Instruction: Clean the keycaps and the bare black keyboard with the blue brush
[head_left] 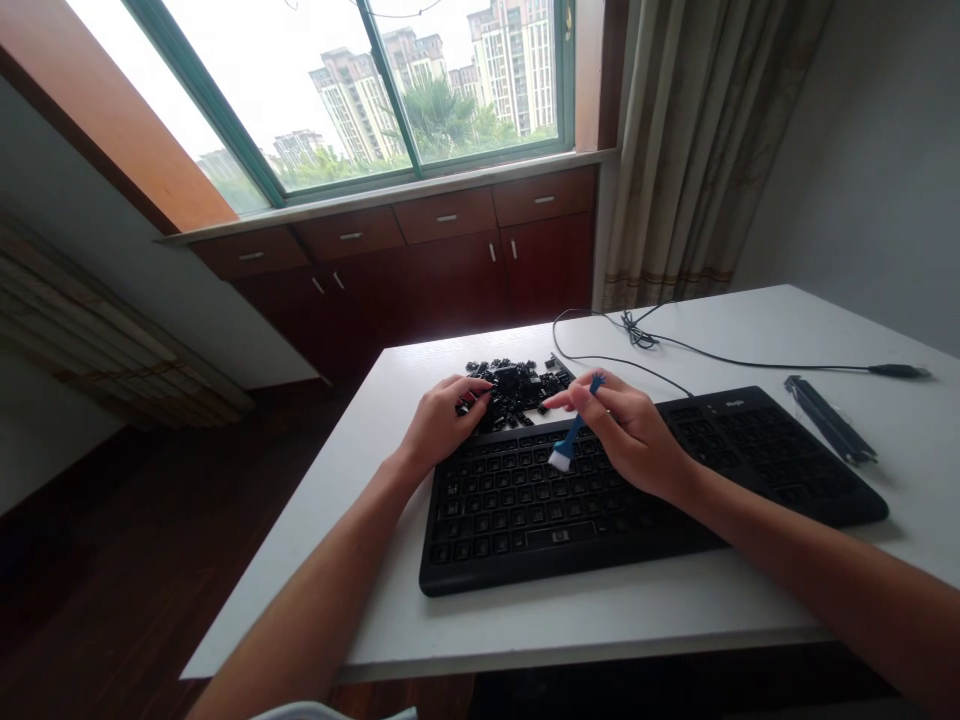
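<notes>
My right hand (626,435) is closed round a small blue brush (574,430). Its white bristles point down over the black keyboard (510,545), which has its keycaps off across most of the main section. The right index finger reaches toward the far pile of loose black keycaps (514,385). At the left side of that pile, my left hand (442,420) has thumb and fingers drawn together. Something small with a red patch (469,397) shows between them, too small to make out.
A black cable (750,357) runs from the keyboard's back, with a tangled loop and a plug at the right. A dark strip in clear wrapping (831,420) lies right of the keyboard. The white table (330,570) stands before a window and dark red cabinets (427,280).
</notes>
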